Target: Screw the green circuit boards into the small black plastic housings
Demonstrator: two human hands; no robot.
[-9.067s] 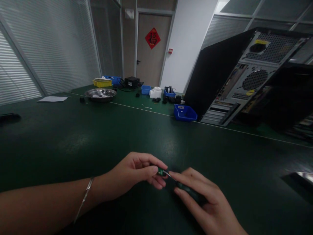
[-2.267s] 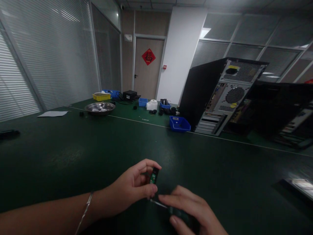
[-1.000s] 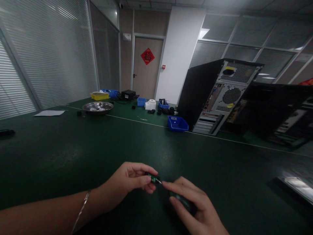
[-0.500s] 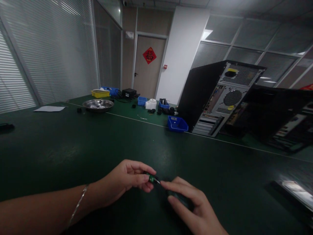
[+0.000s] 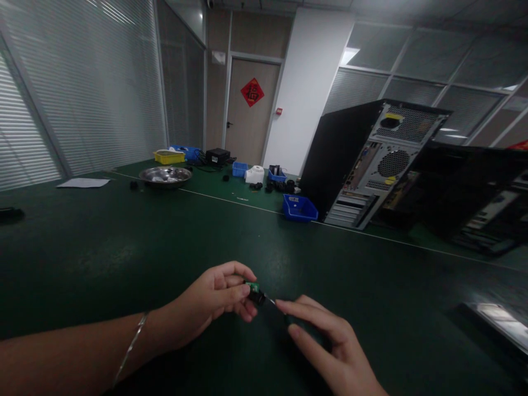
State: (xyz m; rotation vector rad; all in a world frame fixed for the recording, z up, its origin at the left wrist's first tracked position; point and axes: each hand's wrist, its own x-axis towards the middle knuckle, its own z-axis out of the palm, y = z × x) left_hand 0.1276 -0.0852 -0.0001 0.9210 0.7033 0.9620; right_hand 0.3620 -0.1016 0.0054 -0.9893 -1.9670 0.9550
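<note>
At the far left, a dark thing [image 5: 11, 214] on the green table [image 5: 185, 242], too dim to name. Next, a flat sheet of paper [image 5: 83, 182], then a small black bit [image 5: 134, 185] just beside a shiny metal bowl [image 5: 165, 186]. Behind the bowl, a yellow tray [image 5: 169, 159].

Much nearer, the left hand [image 5: 220, 294], with a thin silver bangle [image 5: 131, 349] on the wrist. Thumb and fingers pinching a small green board [image 5: 254, 287] with a black part [image 5: 257, 297] right by it; joined or only touching, cannot tell. Both up above the table, near the middle, between the two hands. Looks light, hard and stiff. Might crack or get scratched if pushed too much — so best to hold by the edges, softly, with thumb and one finger. Maybe a bit slippery on the smooth black side.

Just to the right, a thin tool [image 5: 271, 301], with its metal end toward the black part. Touching or just short of it — cannot tell. Past that, far back, a dark blue bin [image 5: 300, 214]. Then the right hand [image 5: 330, 341], with thumb and pointer finger pinching the tool. Handle mostly hidden; likely stiff and good to grip there, away from the metal end.

Behind, a big black computer case [image 5: 346, 154], tilted in this view. At the far right, a shiny flat thing [image 5: 501, 324].
</note>
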